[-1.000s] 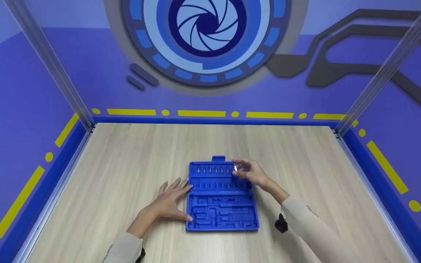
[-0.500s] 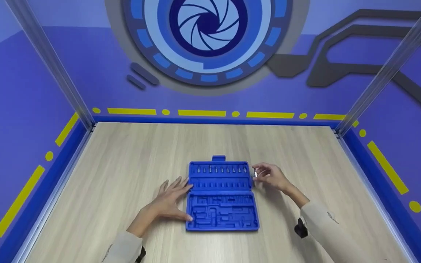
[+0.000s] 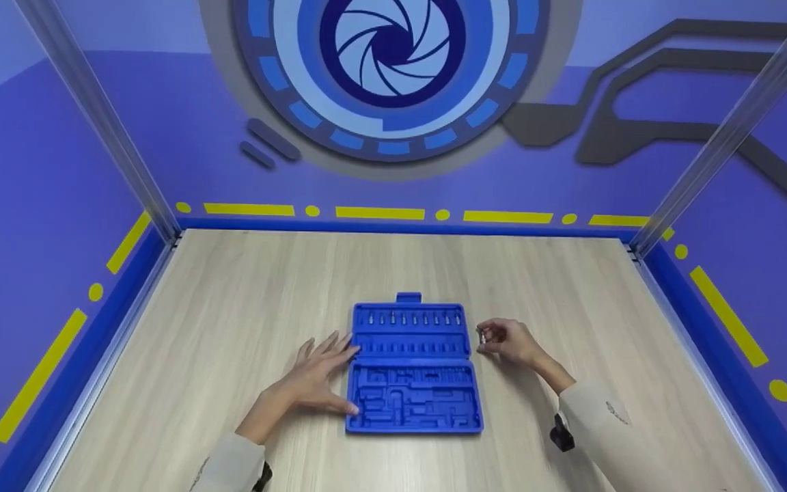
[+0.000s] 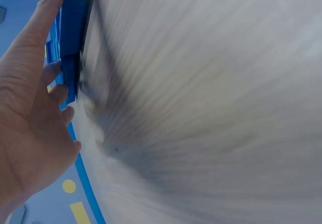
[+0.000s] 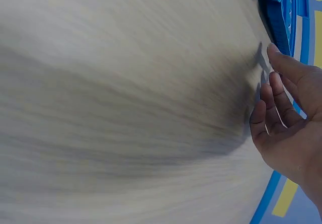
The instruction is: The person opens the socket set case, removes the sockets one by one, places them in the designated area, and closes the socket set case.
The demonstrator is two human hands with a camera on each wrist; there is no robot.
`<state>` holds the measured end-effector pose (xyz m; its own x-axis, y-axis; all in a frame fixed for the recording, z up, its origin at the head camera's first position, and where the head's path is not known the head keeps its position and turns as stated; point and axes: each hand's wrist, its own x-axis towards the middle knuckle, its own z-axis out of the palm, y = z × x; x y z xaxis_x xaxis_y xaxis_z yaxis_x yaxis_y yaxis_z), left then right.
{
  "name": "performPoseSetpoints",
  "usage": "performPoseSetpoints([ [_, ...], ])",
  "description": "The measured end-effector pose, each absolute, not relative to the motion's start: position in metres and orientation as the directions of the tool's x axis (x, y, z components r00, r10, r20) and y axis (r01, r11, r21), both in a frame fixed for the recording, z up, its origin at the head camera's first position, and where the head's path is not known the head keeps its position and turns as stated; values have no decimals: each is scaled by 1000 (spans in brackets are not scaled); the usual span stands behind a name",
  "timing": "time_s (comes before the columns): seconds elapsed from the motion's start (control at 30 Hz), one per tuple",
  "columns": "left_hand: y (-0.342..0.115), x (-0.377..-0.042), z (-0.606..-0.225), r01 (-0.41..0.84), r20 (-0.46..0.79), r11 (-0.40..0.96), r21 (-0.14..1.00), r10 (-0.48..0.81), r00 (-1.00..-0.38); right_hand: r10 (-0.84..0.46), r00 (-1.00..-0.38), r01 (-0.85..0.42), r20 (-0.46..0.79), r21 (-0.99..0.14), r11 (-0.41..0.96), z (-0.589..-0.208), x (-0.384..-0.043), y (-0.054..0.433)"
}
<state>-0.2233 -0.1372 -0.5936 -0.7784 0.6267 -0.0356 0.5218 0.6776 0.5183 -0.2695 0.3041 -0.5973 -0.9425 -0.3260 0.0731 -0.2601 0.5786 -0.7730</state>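
Observation:
A blue plastic tool case [image 3: 410, 357] lies unfolded flat on the table, with a row of small silver bits [image 3: 415, 318] standing in its far half. The near half shows moulded hollows with no tools in them. My left hand [image 3: 315, 376] rests against the case's left edge, fingers spread and thumb at the near half; the left wrist view shows these fingers along the blue side. Just right of the far half, my right hand [image 3: 513, 344] pinches a small silver bit [image 3: 482, 336] between thumb and fingertips. In the right wrist view the fingers hide that bit.
The wooden table [image 3: 264, 287] spreads around the case. Blue and purple panels [image 3: 393, 191] with yellow markings close off the back and both sides. Metal posts [image 3: 701, 137] stand at the back corners. A latch tab [image 3: 408, 297] sticks out from the case's far edge.
My right hand has moved right, off the case's far right corner, then slightly toward me and lower, keeping the silver bit pinched. The left hand and the case stay put.

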Motion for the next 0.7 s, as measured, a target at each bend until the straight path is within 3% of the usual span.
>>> performPoseSetpoints([
  [0.33,-140,-227,-595,445,-57,611,655,627,-777,-349,-937,-236,1,-739,632,-597,-270,304],
  [0.7,-137,-236,-602,482,75,596,642,577,-813,-395,-918,-283,21,-733,619,-587,-271,308],
])
